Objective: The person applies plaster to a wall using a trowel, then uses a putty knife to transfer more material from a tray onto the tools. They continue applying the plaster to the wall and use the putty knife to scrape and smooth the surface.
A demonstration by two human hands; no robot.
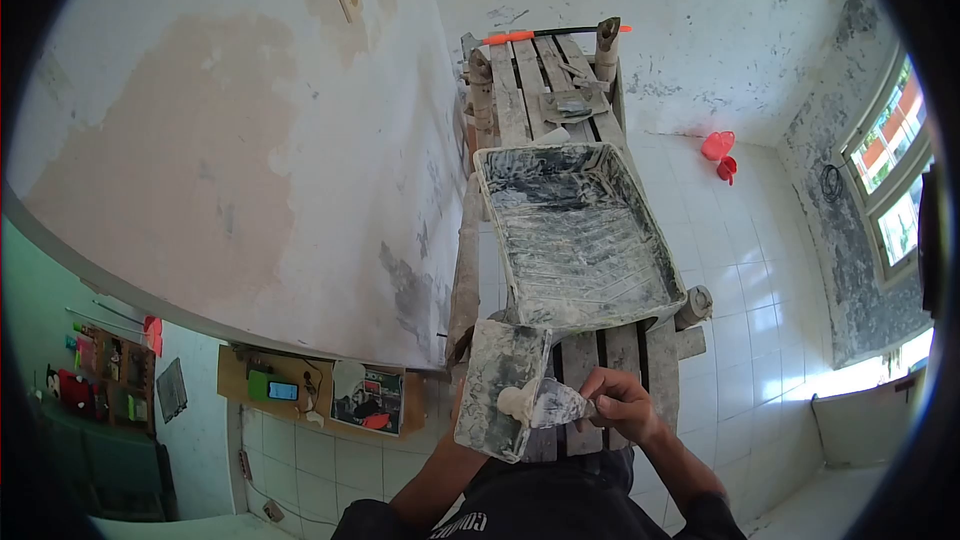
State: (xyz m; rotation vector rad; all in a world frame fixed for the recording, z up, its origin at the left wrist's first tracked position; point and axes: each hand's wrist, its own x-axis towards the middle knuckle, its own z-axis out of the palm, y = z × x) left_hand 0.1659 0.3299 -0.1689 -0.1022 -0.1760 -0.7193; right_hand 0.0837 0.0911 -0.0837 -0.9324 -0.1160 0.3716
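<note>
My right hand (622, 406) pinches a small putty knife (560, 405), whose blade is coated in white paste. The blade meets a lump of off-white paste (516, 403) on a wide, smeared rectangular board or trowel (505, 360). My left forearm (438, 480) reaches up to that board from below; the board hides my left hand, so its fingers cannot be seen. Just beyond lies a large paint tray (585, 240), crusted with dried white and grey paste, resting on a slatted wooden bench (620, 360).
A hammer (530, 37) with an orange and black handle lies at the bench's far end, near wooden posts (607, 45). A plastered wall (330, 190) stands close on the left. Red plastic items (718, 146) sit on the tiled floor. A low table (232, 380) holds a phone (283, 391).
</note>
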